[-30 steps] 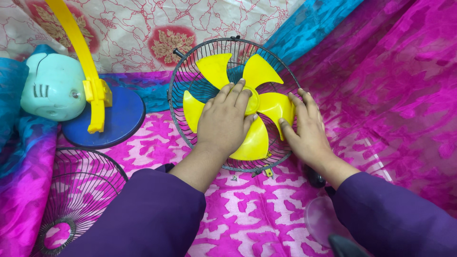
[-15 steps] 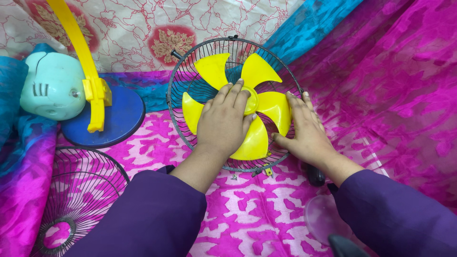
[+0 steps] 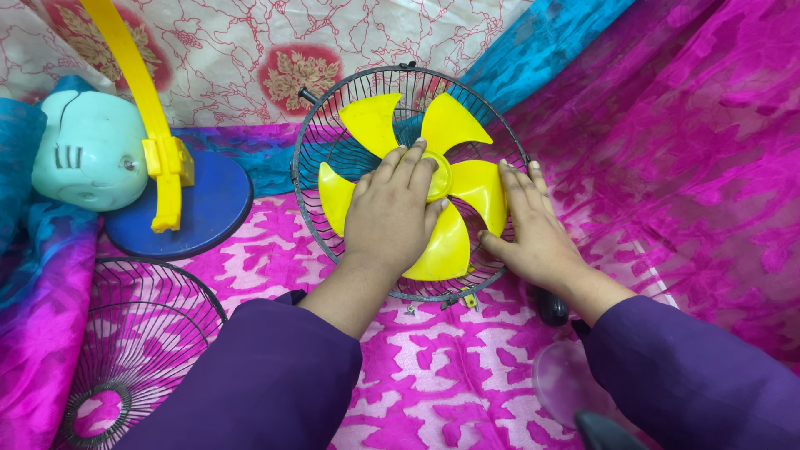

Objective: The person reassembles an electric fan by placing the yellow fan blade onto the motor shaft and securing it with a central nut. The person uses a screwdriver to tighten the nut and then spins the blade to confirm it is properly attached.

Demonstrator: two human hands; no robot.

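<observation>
A yellow fan blade [image 3: 454,125] lies inside a round black wire fan guard [image 3: 312,142] on pink patterned cloth. My left hand [image 3: 390,212] rests flat on the blade, fingers spread and pointing at its yellow hub. My right hand [image 3: 533,229] lies flat at the guard's right rim, thumb against the edge of a blade lobe. Neither hand closes around anything.
A second black wire guard [image 3: 142,333] lies at the lower left. A pale green motor housing [image 3: 92,150], a blue round base [image 3: 208,208] and a yellow stand arm [image 3: 158,142] sit at the left. A clear cap [image 3: 558,383] and a dark knob [image 3: 552,308] lie near my right wrist.
My right hand slid left and down along the guard's rim, flattening against it, and the blade turned slightly. My left hand stayed on the blade.
</observation>
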